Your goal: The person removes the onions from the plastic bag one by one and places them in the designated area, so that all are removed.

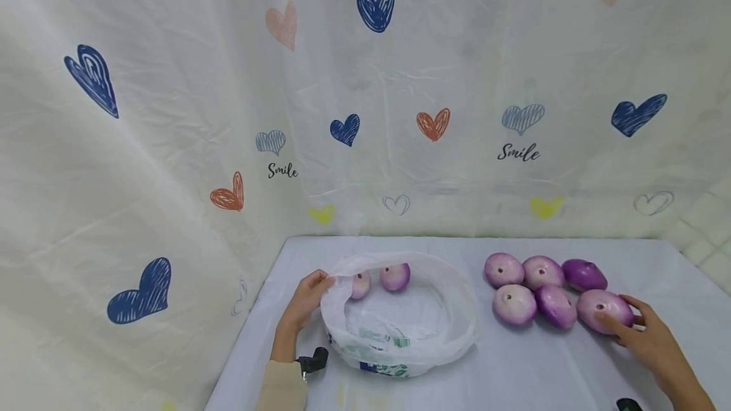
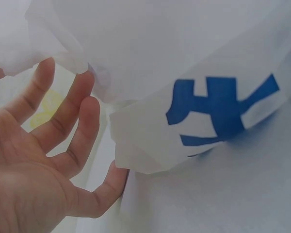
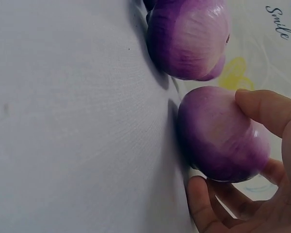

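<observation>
A white plastic bag with green and blue print stands wide-mouthed on the table, left of centre. My left hand holds its rim at the left side. In the left wrist view, the fingers of the left hand lie against the bag near a blue printed mark; the thumb is mostly out of frame. Two purple onions show inside the bag. At the right, my right hand grips a purple onion, thumb on one side and fingers round the other. The right wrist view shows that onion close to the tabletop.
Several more purple onions sit in two rows just left of the right hand. A white cloth covers the table. Behind and at the left hangs a white curtain printed with hearts. Part of a black device shows by the left wrist.
</observation>
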`<state>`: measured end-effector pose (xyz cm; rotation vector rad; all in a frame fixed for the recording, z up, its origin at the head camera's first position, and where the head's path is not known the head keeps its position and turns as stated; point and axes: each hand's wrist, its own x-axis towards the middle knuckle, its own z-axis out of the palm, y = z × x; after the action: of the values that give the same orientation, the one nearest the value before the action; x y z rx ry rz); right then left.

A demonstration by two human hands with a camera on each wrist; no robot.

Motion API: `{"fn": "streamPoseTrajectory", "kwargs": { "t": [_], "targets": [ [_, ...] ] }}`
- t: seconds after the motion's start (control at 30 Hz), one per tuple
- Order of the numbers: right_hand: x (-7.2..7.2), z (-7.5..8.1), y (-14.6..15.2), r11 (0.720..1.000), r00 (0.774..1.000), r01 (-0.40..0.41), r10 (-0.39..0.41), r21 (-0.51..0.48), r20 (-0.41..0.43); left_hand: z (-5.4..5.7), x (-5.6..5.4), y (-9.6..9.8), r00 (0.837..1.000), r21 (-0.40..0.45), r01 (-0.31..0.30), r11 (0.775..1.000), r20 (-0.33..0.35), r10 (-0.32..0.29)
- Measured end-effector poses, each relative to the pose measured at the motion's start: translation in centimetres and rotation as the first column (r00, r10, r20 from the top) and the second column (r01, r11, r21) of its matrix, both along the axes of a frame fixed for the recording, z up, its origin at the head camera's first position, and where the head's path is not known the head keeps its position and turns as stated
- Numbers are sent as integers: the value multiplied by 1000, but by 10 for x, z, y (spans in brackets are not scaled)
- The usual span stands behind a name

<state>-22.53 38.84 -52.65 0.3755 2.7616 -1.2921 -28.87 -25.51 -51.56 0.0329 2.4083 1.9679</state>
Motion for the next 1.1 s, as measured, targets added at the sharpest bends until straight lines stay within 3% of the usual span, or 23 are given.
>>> {"fn": "streamPoseTrajectory", "kwargs": {
  "t": [0.17, 0.27, 0.43, 0.67, 0.8, 0.93, 1.1],
  "targets": [
    [6, 1, 0, 998, 998, -6, 10, 63, -57, -1, 0, 0, 1000, -2, 1, 1000, 3, -1],
    [9, 7, -3, 990, 993, 37, -21, 139, -114, 0, 0, 0, 1000, -4, 0, 1000, 2, 0],
    [13, 20, -15, 964, 975, 149, -106, 220, -196, 2, 1, 1, 1000, -8, -8, 1000, 2, 8],
    [10, 47, -38, 958, 949, 172, -100, 228, -299, 3, 1, 2, 1000, -9, -19, 1000, 6, 19],
    [5, 62, -62, 981, 934, 105, -41, 160, -356, 3, 1, 1, 1000, -14, -15, 1000, 1, 15],
    [1, 68, -99, 996, 875, -61, 86, 67, -476, 3, 1, 1, 1000, -18, -10, 1000, -1, 10],
    [-4, 75, -163, 980, 807, -184, 192, 72, -559, 3, 1, 1, 1000, -4, -4, 1000, 0, 4]
  ]
}}
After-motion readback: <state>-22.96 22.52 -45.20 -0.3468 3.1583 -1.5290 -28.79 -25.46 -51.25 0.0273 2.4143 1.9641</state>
